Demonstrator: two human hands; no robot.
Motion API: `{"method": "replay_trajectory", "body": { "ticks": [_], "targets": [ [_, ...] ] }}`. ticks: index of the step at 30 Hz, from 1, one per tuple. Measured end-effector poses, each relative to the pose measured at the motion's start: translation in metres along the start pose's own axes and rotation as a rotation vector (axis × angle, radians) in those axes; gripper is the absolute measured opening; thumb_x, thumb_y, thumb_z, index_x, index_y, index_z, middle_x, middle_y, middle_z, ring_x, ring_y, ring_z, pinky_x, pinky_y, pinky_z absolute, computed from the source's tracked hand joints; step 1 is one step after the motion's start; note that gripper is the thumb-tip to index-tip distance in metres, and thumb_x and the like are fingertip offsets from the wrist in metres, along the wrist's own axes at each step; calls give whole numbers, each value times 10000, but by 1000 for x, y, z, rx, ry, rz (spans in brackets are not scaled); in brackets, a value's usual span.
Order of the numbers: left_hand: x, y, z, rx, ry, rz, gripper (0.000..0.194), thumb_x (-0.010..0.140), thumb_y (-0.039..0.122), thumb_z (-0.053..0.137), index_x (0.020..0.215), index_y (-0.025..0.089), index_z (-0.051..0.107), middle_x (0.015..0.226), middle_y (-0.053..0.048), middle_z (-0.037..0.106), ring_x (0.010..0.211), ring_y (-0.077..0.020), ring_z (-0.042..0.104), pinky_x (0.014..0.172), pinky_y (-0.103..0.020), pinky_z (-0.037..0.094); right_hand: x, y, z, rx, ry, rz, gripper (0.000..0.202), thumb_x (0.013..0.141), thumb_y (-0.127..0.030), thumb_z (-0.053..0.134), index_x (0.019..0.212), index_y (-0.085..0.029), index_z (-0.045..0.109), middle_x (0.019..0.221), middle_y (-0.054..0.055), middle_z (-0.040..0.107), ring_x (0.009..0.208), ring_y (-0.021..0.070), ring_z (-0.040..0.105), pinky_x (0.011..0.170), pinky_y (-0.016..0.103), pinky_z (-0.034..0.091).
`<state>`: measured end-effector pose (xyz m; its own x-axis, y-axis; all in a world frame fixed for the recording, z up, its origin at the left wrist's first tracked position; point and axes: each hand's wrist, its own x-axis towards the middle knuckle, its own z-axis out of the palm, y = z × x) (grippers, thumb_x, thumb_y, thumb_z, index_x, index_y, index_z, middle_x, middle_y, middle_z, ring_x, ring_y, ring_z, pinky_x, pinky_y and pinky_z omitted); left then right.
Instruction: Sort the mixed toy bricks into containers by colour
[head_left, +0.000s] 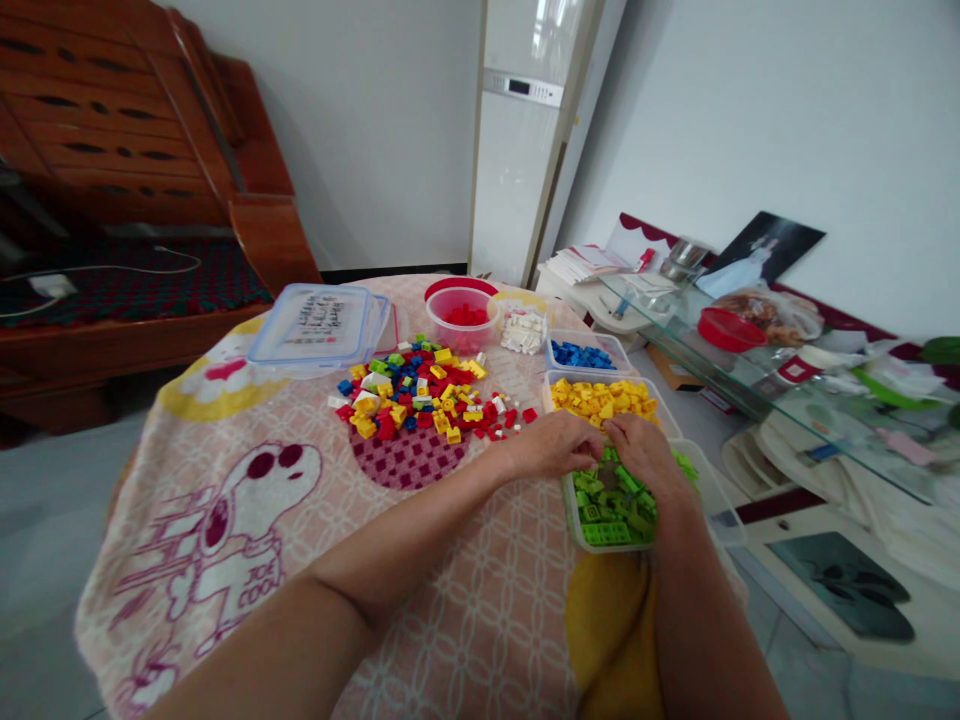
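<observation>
The left hand and right hand half-curl over green plastic bricks, hiding some; I cannot tell what either holds.

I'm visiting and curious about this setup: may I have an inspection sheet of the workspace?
Surface: patterned cloth, hanging over the edge.
Bricks: mixed pile; red bricks, blue bricks, yellow bricks and green bricks in separate containers; white bricks beside the red.
Clutter: blue-edged lid at left.
Hands: left hand and right hand close together at the green bricks; grip hidden.
Cables: white cable on the wooden bench.
Surroundings: papers and red bowl at right; tall white unit beyond.
</observation>
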<state>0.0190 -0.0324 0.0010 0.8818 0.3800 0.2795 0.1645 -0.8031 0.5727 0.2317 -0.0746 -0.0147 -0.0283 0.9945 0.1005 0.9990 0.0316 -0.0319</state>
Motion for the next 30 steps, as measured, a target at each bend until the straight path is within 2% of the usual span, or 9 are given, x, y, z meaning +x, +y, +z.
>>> {"method": "replay_trajectory", "body": {
  "ticks": [3,6,11,14,16,19,22,25,30],
  "targets": [
    [0,-1,0,-1,4,8,92,873,192,697,931,170,765,865,-25,767,778,-149,679,691,-234,439,0,1,0,14,-3,-9,365,1034,-242,393,869,-182,712,963,123,769,894,218,664,792,294,426],
    [-1,-7,-10,17,62,-60,132,861,151,673,948,170,771,898,-29,777,799,-149,686,723,-233,459,0,0,-1,11,4,-1,349,1030,-231,401,901,-165,718,993,127,770,920,217,665,819,289,426],
    [-15,-30,-46,211,175,-354,206,834,128,632,964,169,787,839,-35,769,742,-152,667,707,-237,467,-1,-3,-3,6,-3,-10,350,1032,-239,398,912,-169,719,997,126,767,929,219,669,826,289,432],
    [-29,-49,-67,347,182,-505,199,810,148,658,955,156,794,869,-60,774,782,-181,679,724,-256,480,-2,-3,-4,21,-1,-14,350,1031,-246,398,913,-164,716,998,132,764,936,225,671,838,298,438],
    [-38,-61,-75,410,193,-582,199,820,172,660,961,148,798,895,-79,777,805,-196,687,736,-267,485,-2,-3,-4,27,-5,-12,357,1032,-251,389,910,-164,713,997,134,762,939,228,670,843,304,440],
    [-44,-74,-75,434,191,-649,202,855,200,642,968,145,800,914,-90,779,810,-196,692,733,-264,479,-2,-3,-5,28,-27,-3,364,1033,-251,378,915,-163,711,1006,138,759,950,229,668,849,305,439],
    [-45,-79,-66,432,118,-672,192,862,258,670,954,154,803,920,-95,777,834,-207,698,717,-260,471,-2,-4,-7,24,-39,1,371,1035,-254,369,927,-158,711,1019,145,755,971,234,667,859,304,436],
    [-42,-78,-57,444,60,-697,204,841,266,691,979,166,802,948,-101,776,885,-229,705,707,-263,469,-1,-3,-6,16,-40,0,378,1039,-263,361,920,-167,707,1015,143,755,966,236,665,856,305,436],
    [-38,-72,-54,388,82,-680,245,785,190,703,1009,165,800,917,-87,775,859,-220,701,727,-263,485,-1,-2,-4,14,-32,12,374,1037,-263,360,922,-174,705,1023,139,756,961,231,663,863,303,437]
  ]
}}
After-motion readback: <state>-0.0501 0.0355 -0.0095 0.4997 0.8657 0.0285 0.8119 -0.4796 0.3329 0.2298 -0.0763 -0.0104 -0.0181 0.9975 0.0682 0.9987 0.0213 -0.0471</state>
